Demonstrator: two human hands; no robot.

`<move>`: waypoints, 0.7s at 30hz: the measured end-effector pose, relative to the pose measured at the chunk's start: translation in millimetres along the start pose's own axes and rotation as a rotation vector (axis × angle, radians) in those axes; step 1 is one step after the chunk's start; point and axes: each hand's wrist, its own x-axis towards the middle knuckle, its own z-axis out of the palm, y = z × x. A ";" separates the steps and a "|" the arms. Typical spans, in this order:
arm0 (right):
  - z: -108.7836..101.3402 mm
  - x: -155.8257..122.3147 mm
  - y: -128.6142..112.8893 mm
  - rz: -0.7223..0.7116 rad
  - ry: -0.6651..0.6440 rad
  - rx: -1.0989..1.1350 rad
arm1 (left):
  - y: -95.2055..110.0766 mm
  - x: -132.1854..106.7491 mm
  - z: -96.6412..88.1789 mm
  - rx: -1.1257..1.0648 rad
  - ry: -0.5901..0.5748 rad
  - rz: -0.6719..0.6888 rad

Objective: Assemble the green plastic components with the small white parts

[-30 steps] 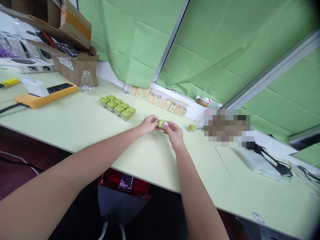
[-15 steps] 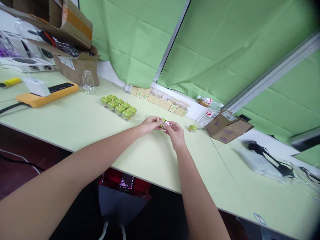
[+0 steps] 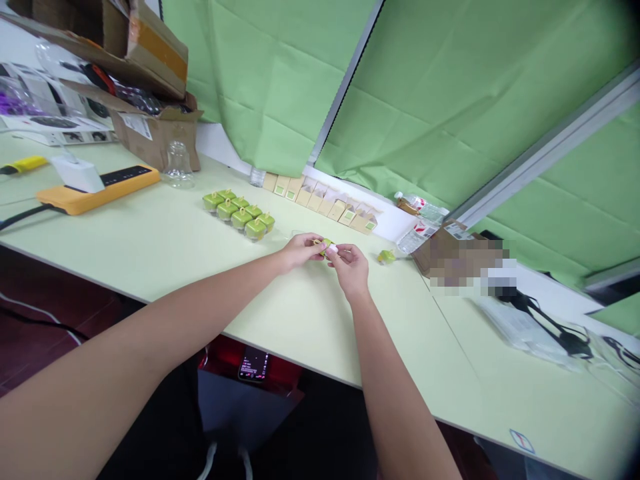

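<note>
Above the middle of the table, my left hand [image 3: 301,250] grips a small green lid [image 3: 327,243] with a yellow loop on it. My right hand [image 3: 352,265] pinches a small white piece [image 3: 332,247] against the lid's right side; its exact kind is too small to make out. To the left of the hands stand several little clear containers with green lids [image 3: 241,217] and yellow loops, packed in rows. Another green-lidded container [image 3: 386,257] sits alone to the right of my right hand.
Small cardboard boxes [image 3: 320,198] line the wall behind the hands. An orange power strip [image 3: 100,190] and a clear glass vessel [image 3: 178,167] lie at left. Plastic bottles [image 3: 417,235] and a partly blurred carton [image 3: 430,253] stand at right. A lit phone [image 3: 254,365] rests below the table edge.
The white piece and green lid have turned slightly between my fingers. Both hands stay in nearly the same place, and the view has shifted very little.
</note>
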 end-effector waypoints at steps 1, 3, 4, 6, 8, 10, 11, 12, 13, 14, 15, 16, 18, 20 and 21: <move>0.0 -0.2 0.2 -0.004 0.001 -0.009 | -0.5 0.2 -0.9 0.000 -0.012 0.007; -0.5 -0.7 0.8 -0.014 -0.003 -0.025 | -1.0 0.5 -2.7 -0.001 -0.041 0.017; -0.9 -0.8 1.2 -0.018 -0.005 -0.030 | -0.9 0.5 -3.3 0.002 -0.057 0.019; -1.7 -1.0 2.0 -0.020 -0.007 -0.035 | -0.1 0.0 -4.0 0.010 -0.084 0.021; -2.5 -1.0 2.9 -0.019 -0.010 -0.034 | 1.6 -1.5 -3.8 0.016 -0.098 0.019; -3.1 -0.8 4.0 -0.017 -0.015 -0.035 | 3.2 -3.3 -3.4 0.018 -0.104 0.014; -3.3 -0.7 4.5 -0.020 -0.016 -0.040 | 3.8 -4.1 -3.3 0.017 -0.110 0.013; -3.3 -0.6 5.1 -0.026 -0.015 -0.048 | 4.2 -4.6 -3.3 0.016 -0.117 0.013; -3.2 -0.5 5.6 -0.034 -0.013 -0.057 | 4.3 -4.8 -3.4 0.015 -0.126 0.014; -2.8 -0.4 6.1 -0.044 -0.011 -0.066 | 4.1 -4.7 -3.5 0.013 -0.133 0.017; -2.3 -0.3 6.4 -0.054 -0.008 -0.073 | 3.7 -4.2 -3.6 0.009 -0.136 0.019; -1.5 -0.3 6.6 -0.064 -0.002 -0.081 | 3.1 -3.6 -3.5 0.003 -0.132 0.020; 0.2 -0.2 6.5 -0.077 0.015 -0.096 | 2.0 -2.1 -2.7 -0.022 -0.105 0.012; 1.9 -0.2 6.0 -0.087 0.045 -0.112 | 1.5 -1.0 -1.2 -0.065 -0.072 -0.001; 2.6 -0.2 5.7 -0.093 0.057 -0.120 | 1.6 -0.9 -0.3 -0.086 -0.059 -0.007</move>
